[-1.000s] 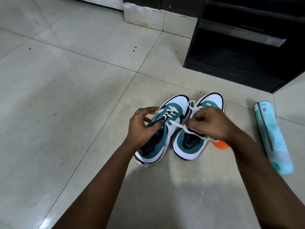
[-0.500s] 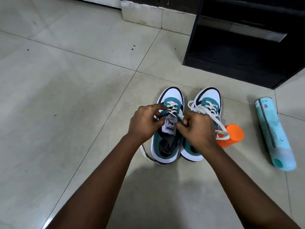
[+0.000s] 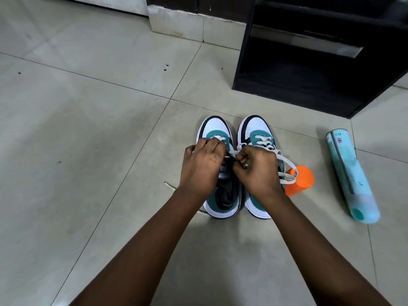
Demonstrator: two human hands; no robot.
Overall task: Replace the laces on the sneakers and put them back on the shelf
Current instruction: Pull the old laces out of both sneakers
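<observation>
Two white, teal and black sneakers stand side by side on the tiled floor, toes pointing away from me. My left hand lies over the left sneaker, fingers curled at its upper eyelets. My right hand pinches a white lace between the two shoes, above the left sneaker's tongue. The right sneaker is laced, and its loose lace ends trail off to the right. Another lace end lies on the floor left of the left sneaker.
A black shelf unit stands open at the back right. An orange cup lies on its side beside the right sneaker. A long teal tube lies further right. Pale floor tiles stretch to the left.
The sneakers now stand straight and parallel. Both hands have come together over the left sneaker's laces, the right hand moving left off the right shoe.
</observation>
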